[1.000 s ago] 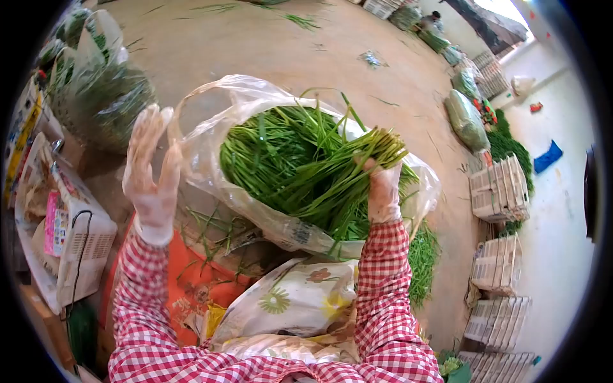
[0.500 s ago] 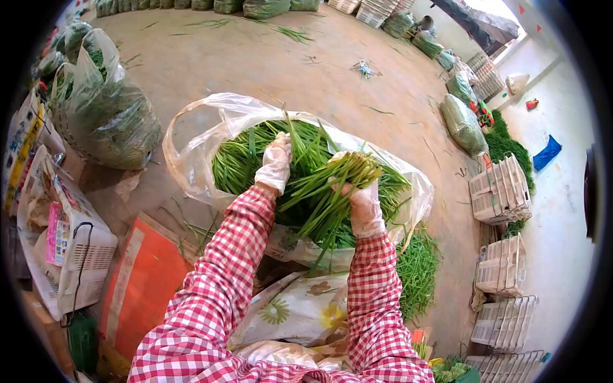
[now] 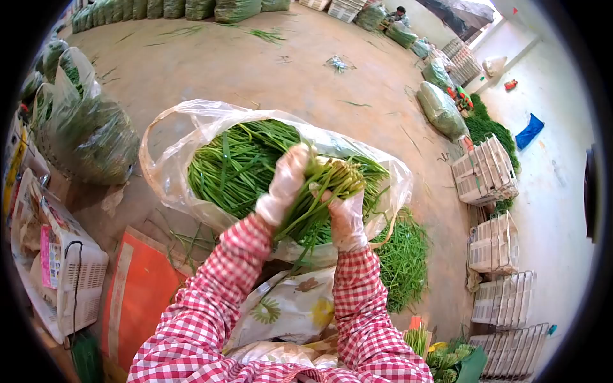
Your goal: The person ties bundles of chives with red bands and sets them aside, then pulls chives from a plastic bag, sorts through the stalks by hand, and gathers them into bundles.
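A bunch of long green stalks (image 3: 335, 177), resembling garlic chives, is held up with its pale cut ends toward the upper right. My right hand (image 3: 348, 220), in a thin whitish glove, is closed round it just below those ends. My left hand (image 3: 286, 184), gloved too, presses against the bunch's left side with its fingers curled in; the fingertips are partly hidden. Beneath both hands a clear plastic bag (image 3: 167, 150) gapes wide, filled with more green stalks (image 3: 233, 163). Below it, a flower-printed apron (image 3: 297, 300) covers my lap.
A loose pile of greens (image 3: 405, 258) lies right of the bag. At left are a stuffed plastic bag (image 3: 89, 134), a white crate (image 3: 83, 287) and an orange-red sheet (image 3: 142, 293). White crates (image 3: 485, 172) line the right wall. A person (image 3: 400, 16) is far back.
My left hand has come down and right from the loose stalks to the held bunch. My right hand still grips it. The whole view has shifted slightly, bringing the far person into sight.
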Demonstrator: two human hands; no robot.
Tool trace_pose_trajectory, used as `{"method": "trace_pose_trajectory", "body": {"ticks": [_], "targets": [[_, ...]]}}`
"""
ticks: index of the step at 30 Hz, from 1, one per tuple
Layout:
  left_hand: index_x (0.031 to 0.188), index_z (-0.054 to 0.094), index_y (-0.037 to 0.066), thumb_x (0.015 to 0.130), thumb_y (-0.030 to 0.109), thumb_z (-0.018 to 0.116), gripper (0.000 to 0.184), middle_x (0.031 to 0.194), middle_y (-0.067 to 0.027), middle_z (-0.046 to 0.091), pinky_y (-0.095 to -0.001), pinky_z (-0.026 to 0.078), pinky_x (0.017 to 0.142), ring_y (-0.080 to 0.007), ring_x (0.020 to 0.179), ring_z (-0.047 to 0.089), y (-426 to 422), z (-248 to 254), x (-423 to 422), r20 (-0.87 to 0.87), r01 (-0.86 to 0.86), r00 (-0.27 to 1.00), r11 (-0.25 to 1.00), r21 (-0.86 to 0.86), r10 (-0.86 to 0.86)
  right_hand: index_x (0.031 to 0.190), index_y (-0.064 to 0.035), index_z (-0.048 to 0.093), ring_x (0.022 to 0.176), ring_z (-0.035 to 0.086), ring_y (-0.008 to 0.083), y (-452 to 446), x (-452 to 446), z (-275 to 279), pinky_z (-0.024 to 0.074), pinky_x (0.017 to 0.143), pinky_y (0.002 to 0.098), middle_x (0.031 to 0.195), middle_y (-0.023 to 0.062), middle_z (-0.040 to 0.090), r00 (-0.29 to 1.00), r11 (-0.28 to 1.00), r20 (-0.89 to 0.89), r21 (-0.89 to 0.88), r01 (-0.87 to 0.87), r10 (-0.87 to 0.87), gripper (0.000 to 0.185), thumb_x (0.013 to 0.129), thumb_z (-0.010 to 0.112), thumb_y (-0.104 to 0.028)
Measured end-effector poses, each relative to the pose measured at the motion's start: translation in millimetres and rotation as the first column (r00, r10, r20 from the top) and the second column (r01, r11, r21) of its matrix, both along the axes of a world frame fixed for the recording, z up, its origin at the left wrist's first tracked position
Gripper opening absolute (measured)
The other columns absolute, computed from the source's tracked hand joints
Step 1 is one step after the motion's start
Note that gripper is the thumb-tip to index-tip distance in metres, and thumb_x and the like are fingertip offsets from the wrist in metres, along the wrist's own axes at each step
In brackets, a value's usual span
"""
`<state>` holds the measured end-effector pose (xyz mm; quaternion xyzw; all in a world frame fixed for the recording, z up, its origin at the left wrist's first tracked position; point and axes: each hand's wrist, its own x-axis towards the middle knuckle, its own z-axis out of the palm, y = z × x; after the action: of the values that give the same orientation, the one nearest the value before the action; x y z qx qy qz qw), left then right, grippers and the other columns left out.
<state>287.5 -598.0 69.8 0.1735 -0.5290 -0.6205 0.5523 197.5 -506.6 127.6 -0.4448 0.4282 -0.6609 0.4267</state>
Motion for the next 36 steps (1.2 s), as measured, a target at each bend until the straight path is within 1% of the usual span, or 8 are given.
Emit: {"method": "trace_pose_trajectory", "body": {"ticks": [7,12,15,18,27,29,32,36], "targets": [[0.115,0.051,-0.003,0.094,0.012,0.043,0.027,0.108,-0.0091,0.058,-0.0269,0.042,0.089,-0.0136,0.098,0.054,97.7,36.7,-3.6,-0.126,-0.083,0.988,0.996,0.021,0.085,0.114,-0.0024,0.048,0.098,0.054,0.0170,59.0,-4.8,-16.7,0.0452,0.086,0.0303,0.107,0.0068,0.055,0.943,0.957,-0.168,-0.100,0.274,-0.287,0.053,0.070,0.074,-0.017],[0.123,0.043,0.001,0.092,0.004,0.046,0.032,0.105,-0.0073,0.058,-0.0253,0.045,0.083,-0.0104,0.093,0.055,108.4,28.4,-32.5,-0.312,-0.016,0.948,0.987,0.162,0.067,0.133,-0.0054,0.032,0.105,0.053,0.0181,64.8,0.2,-0.3,0.0469,0.089,0.0318,0.120,0.0084,0.049,0.955,0.946,0.127,-0.157,0.285,-0.267,0.051,0.092,0.045,-0.033],[0.123,0.044,0.002,0.091,0.001,0.048,0.033,0.100,-0.0034,0.059,-0.0217,0.046,0.077,-0.0078,0.088,0.055,111.6,36.7,-33.7,-0.359,0.094,0.933,0.958,0.270,0.010,0.134,-0.0032,0.030,0.104,0.053,0.0185,65.5,-0.3,3.3,0.0458,0.091,0.0303,0.122,0.0095,0.048,0.920,0.924,0.266,-0.175,0.341,-0.289,0.057,0.086,0.057,-0.015],[0.123,0.044,0.004,0.089,-0.001,0.051,0.035,0.099,-0.0031,0.060,-0.0192,0.046,0.075,-0.0074,0.087,0.055,117.3,42.6,-34.0,-0.367,0.154,0.929,0.945,0.287,-0.040,0.123,0.0024,0.041,0.099,0.055,0.0166,69.6,1.3,2.7,0.0469,0.086,0.0286,0.112,0.0109,0.053,0.828,0.808,-0.091,-0.304,0.506,-0.553,0.057,0.072,0.065,0.007],[0.109,0.055,0.008,0.085,0.009,0.057,0.024,0.091,-0.0105,0.062,-0.0343,0.049,0.084,-0.0213,0.086,0.061,37.9,18.0,-0.7,-0.598,0.261,0.797,0.842,0.473,0.088,0.106,-0.0013,0.053,0.084,0.057,0.0130,97.8,-57.9,-19.4,0.0491,0.074,0.0276,0.097,0.0057,0.058,0.812,0.799,0.178,-0.153,0.582,-0.557,0.034,0.074,0.066,-0.004],[0.100,0.060,0.006,0.085,0.012,0.059,0.017,0.093,-0.0118,0.063,-0.0335,0.051,0.082,-0.0190,0.084,0.061,33.3,28.4,9.7,-0.638,0.153,0.769,0.958,0.244,0.040,0.108,-0.0009,0.053,0.086,0.058,0.0147,103.7,-68.3,-22.4,0.0502,0.074,0.0279,0.099,0.0071,0.059,0.867,0.875,0.178,-0.054,0.481,-0.465,0.036,0.075,0.066,-0.005],[0.095,0.063,0.005,0.086,0.010,0.057,0.011,0.093,-0.0110,0.064,-0.0295,0.050,0.078,-0.0168,0.083,0.060,75.2,50.4,-6.3,-0.240,0.158,0.954,0.982,-0.108,-0.180,0.112,0.0017,0.051,0.093,0.060,0.0200,101.4,-71.1,-26.2,0.0534,0.077,0.0311,0.100,0.0137,0.060,0.958,0.959,0.221,-0.176,0.224,-0.183,0.037,0.089,0.054,-0.027],[0.092,0.064,0.001,0.082,-0.003,0.058,0.012,0.092,-0.0070,0.060,-0.0257,0.045,0.077,-0.0162,0.084,0.058,107.7,44.5,-36.6,0.106,0.131,0.988,0.972,-0.194,-0.112,0.112,-0.0023,0.053,0.089,0.057,0.0122,100.5,-52.6,-7.8,0.0481,0.075,0.0246,0.100,0.0055,0.059,0.922,0.928,-0.108,-0.064,0.366,-0.371,0.041,0.076,0.068,-0.013]]}}
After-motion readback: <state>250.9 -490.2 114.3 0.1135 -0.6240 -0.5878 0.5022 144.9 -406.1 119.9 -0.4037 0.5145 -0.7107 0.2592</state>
